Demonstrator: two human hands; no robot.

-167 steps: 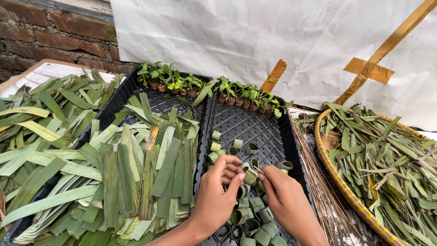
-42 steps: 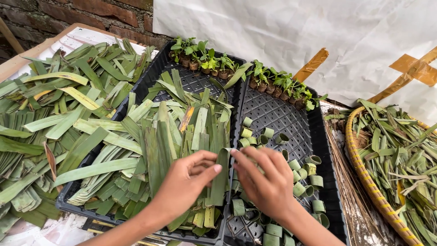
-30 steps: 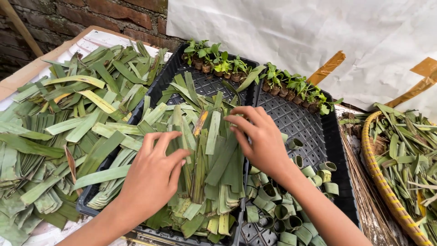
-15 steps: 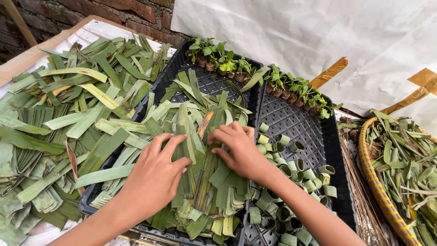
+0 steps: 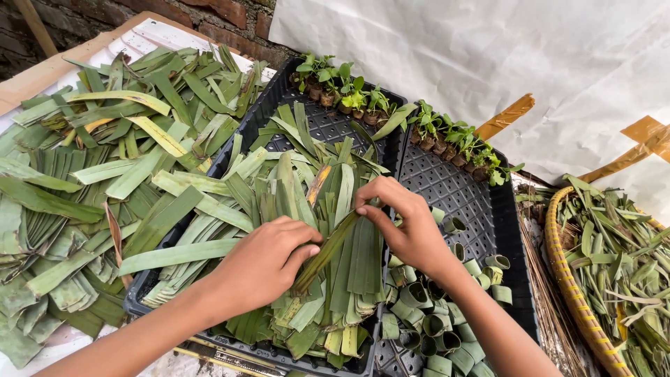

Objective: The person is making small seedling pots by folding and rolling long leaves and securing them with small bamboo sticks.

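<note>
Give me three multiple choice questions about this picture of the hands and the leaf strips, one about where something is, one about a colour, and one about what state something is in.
1. Where do the small potted seedlings stand?
A. along the far edge of the black trays
B. inside the woven basket
C. on the leaf pile at left

2. What colour is the rim of the woven basket at right?
A. blue
B. yellow
C. white

3. How is the leaf strip between the hands held?
A. lying untouched in the tray
B. rolled into a ring
C. pinched at one end by the right hand and at the other by the left hand

Answers:
1 A, the seedlings line the trays' far edge by the white sheet.
2 B, the rim shows yellow.
3 C, each hand's grip closes on one end of the straight strip.
</note>
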